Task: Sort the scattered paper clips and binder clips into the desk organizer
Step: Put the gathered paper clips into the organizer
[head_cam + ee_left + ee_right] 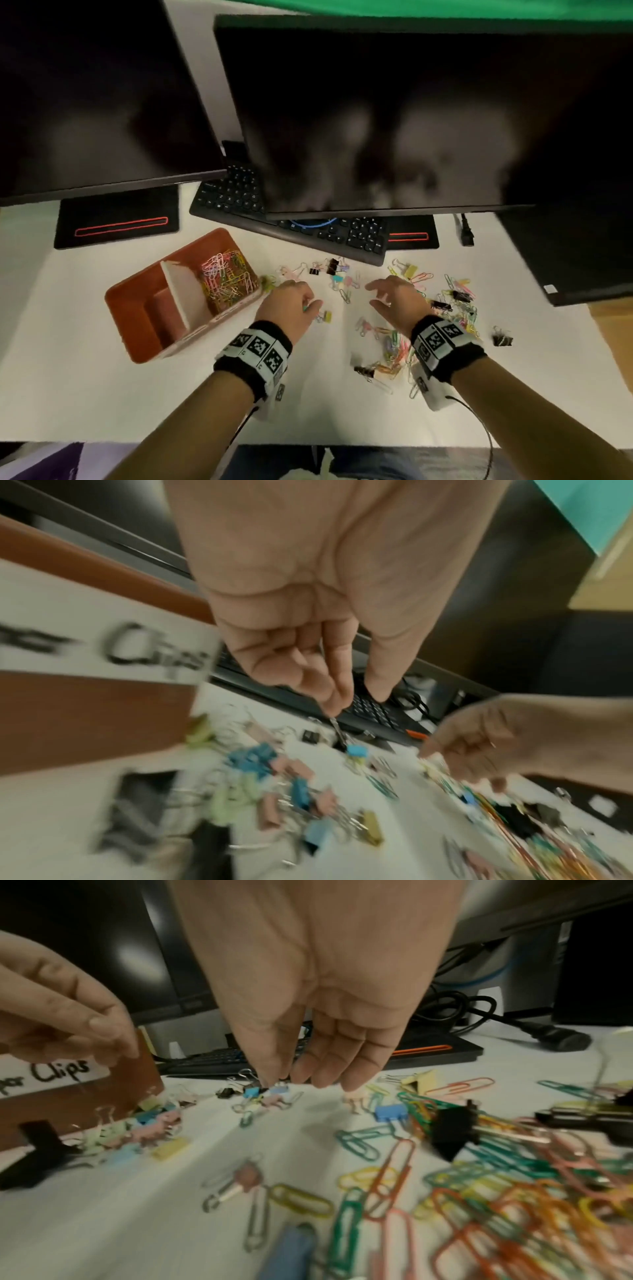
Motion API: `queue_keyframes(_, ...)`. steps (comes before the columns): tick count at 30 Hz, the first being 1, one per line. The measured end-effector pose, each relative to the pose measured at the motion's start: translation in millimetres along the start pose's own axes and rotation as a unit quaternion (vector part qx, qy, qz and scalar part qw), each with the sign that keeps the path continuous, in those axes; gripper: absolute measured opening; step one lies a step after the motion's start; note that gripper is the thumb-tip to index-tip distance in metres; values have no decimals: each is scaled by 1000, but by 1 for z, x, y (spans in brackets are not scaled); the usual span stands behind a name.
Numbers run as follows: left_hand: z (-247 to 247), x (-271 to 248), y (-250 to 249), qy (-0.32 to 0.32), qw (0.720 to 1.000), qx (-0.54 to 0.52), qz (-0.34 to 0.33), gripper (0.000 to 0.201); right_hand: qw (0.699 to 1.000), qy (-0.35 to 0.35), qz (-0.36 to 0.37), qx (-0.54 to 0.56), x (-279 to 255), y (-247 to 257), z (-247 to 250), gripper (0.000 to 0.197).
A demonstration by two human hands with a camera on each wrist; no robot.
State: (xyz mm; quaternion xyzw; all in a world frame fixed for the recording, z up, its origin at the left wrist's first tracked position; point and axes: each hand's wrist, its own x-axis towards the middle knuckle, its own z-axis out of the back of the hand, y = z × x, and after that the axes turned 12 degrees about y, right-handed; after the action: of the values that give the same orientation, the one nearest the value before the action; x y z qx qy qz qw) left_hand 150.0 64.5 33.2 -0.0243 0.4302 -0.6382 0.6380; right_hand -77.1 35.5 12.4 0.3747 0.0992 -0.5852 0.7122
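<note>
The brown desk organizer (137, 308) stands at the left, with coloured paper clips (227, 277) in its far compartment and a label reading "Clips" (154, 653) on its wall. My left hand (310, 303) hovers just right of it with curled fingers (308, 674). A thin metal wire shows at the fingertips, but whether it is held is unclear. Small binder clips (260, 761) lie heaped against the organizer's wall. My right hand (371, 294) hangs open, fingers pointing down above the blue binder clips (279, 1089). A big pile of paper clips (479, 1191) lies under my right wrist.
A black keyboard (308, 233) lies behind the clips, partly under two dark monitors (376, 120). A power plug (466, 236) and a black box (582, 257) are at the right. One black binder clip (502, 339) lies apart, far right.
</note>
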Motion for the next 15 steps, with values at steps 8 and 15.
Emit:
queue_keyframes(8, -41, 49, -27, 53, 996, 41, 63, 32, 997, 59, 11, -57, 34, -13, 9, 45)
queue_keyframes(15, -52, 70, -36, 33, 991, 65, 116, 53, 978, 69, 45, -193, 40, -19, 3, 53)
